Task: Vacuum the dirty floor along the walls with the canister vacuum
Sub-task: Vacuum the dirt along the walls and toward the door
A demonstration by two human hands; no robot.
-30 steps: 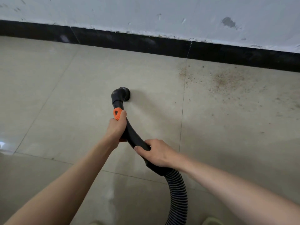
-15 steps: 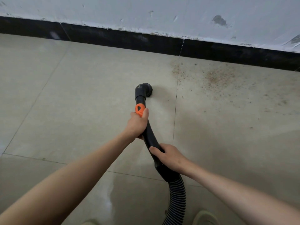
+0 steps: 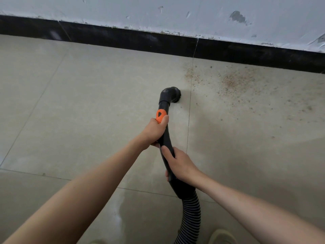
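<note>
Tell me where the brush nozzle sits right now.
In the head view the brush nozzle sits on the floor tile at centre, just left of the grout line, short of the dirt patch.

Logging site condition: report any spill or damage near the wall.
Brown grit is scattered over the floor tile right of the brush nozzle, below the black baseboard. The white wall has chipped patches and a ragged lower paint edge.

Floor: pale beige glazed tiles with thin grout lines, bordered at the far edge by a black skirting strip. Round brush nozzle rests on it beside a grout line. Brownish grit scattered right of the nozzle, near the skirting.
</note>
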